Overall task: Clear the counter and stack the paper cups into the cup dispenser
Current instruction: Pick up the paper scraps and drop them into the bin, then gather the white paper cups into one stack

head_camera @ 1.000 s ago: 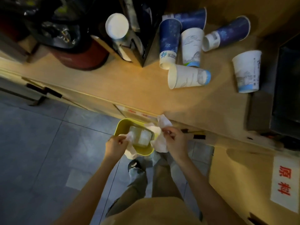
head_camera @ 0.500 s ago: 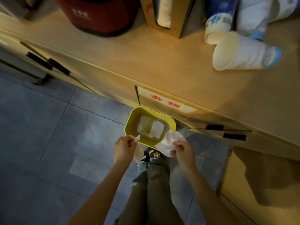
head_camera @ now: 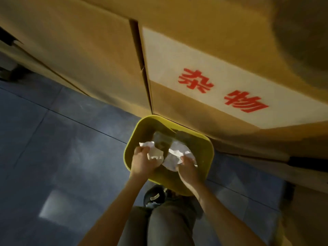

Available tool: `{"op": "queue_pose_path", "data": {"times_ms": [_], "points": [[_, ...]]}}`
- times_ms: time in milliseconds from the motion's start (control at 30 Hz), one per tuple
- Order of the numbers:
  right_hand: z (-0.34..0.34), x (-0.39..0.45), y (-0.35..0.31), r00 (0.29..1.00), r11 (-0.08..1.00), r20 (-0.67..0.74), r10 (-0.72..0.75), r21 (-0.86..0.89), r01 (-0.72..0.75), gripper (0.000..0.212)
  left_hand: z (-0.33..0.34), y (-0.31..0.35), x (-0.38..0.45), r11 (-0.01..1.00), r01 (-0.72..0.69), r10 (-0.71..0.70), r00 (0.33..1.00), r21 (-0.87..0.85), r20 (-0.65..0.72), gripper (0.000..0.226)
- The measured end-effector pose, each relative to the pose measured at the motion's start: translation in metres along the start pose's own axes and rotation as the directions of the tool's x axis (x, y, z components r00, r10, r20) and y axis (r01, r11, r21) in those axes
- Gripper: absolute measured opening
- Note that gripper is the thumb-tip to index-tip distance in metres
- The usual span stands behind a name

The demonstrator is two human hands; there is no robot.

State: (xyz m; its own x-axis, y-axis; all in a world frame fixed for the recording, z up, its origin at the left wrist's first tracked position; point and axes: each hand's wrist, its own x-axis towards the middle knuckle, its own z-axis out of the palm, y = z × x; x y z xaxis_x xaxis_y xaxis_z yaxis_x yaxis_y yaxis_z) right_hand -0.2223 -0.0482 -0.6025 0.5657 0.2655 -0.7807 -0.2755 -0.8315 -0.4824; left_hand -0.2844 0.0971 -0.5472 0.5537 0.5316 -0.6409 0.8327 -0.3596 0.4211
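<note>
While both bare hands reach down over the open mouth of a yellow plastic waste bin with rounded corners, each one has hold of its own piece of crumpled white tissue paper. The left hand sits at about 9 o'clock of the bin's opening, its fingers curled round the left wad of white tissue, which bulges out past the knuckles toward 1 o'clock. The right hand sits at about 4 o'clock of the opening, fingers pinched on the near edge of the right wad of white tissue, which spreads away from it toward 11 o'clock. The two wads lie just beside each other over the middle of the bin, and whether they touch cannot be told. Deeper inside, more pale, blurred waste lies at the bottom.

Standing on the grey tiled floor, the bin has its far rim tight against the tan wooden cabinet front. At 1 o'clock from the bin, a white label with red characters is stuck on the cabinet door. At 6 o'clock, below the bin, a dark shoe and trouser legs show. No paper cups or cup dispenser appear in this view, and the surface above the cabinet is out of frame.
</note>
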Motion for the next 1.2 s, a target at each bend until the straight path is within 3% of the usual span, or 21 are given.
{"op": "queue_pose_path", "data": {"times_ms": [67, 200, 267, 400, 533, 733, 933, 1200], "points": [[0.003, 0.006, 0.001, 0.997, 1.0, 0.067, 0.028, -0.013, -0.027, 0.043, 0.01, -0.001, 0.005, 0.994, -0.022, 0.007, 0.99, 0.105, 0.14, 0.042], [0.0, -0.009, -0.002, 0.985, 0.997, 0.157, 0.072, -0.007, -0.072, 0.048, 0.015, -0.007, 0.012, 0.997, 0.026, -0.052, 0.93, 0.077, 0.363, 0.051], [-0.009, -0.016, -0.006, 0.986, 0.999, 0.159, 0.044, 0.007, -0.045, 0.049, 0.013, -0.002, 0.007, 0.997, 0.07, -0.052, 0.938, -0.04, 0.343, 0.059], [-0.011, -0.004, -0.015, 0.988, 0.995, 0.143, 0.061, 0.068, -0.071, 0.044, 0.011, -0.001, 0.015, 0.992, 0.125, -0.11, 0.942, -0.026, 0.318, 0.048], [-0.032, -0.03, -0.043, 0.996, 0.999, 0.083, -0.034, 0.036, 0.031, 0.029, -0.015, 0.012, -0.003, 0.991, 0.131, -0.128, 0.941, 0.011, 0.314, 0.042], [-0.096, -0.123, -0.13, 0.971, 0.965, 0.074, -0.229, -0.114, 0.236, 0.026, -0.114, 0.082, -0.072, 0.997, -0.057, 0.037, 0.948, 0.056, 0.315, 0.027], [-0.159, -0.219, -0.212, 0.929, 0.909, -0.004, -0.369, -0.21, 0.36, 0.026, -0.217, 0.162, -0.136, 0.973, -0.231, 0.226, 0.957, 0.006, 0.185, 0.03], [-0.257, -0.32, -0.292, 0.81, 0.843, -0.245, -0.533, -0.232, 0.485, 0.024, -0.312, 0.274, -0.211, 0.864, -0.496, 0.491, 0.868, 0.081, 0.076, 0.031]]}}
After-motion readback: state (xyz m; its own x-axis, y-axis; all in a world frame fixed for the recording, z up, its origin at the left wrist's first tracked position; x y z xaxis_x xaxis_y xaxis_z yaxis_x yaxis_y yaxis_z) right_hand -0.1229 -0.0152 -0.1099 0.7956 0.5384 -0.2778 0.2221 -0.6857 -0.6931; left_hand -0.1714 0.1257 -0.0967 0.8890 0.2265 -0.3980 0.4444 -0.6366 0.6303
